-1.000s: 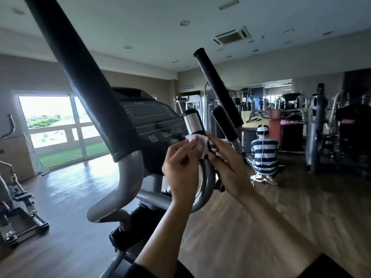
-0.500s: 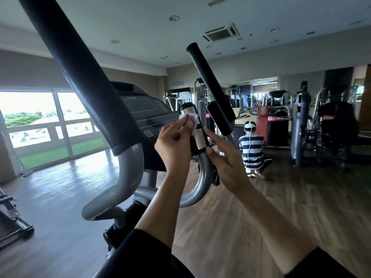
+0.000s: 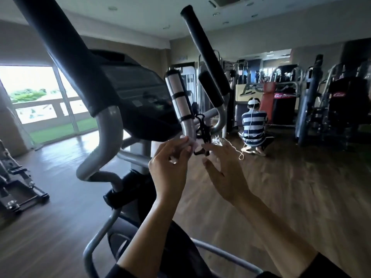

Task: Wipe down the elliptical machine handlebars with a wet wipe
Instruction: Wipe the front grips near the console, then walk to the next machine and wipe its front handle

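Low on near-upright handlebar, wipe in left hand

a gym: elliptical machine, weight machines, wood floor.

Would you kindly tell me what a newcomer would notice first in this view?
The black padded handlebar slanting across the upper left catches the eye first. At centre, the left hand pinches a wet wipe against the foot of the silver grip, with the right hand open beside it. A person in a striped shirt crouches at the back right.
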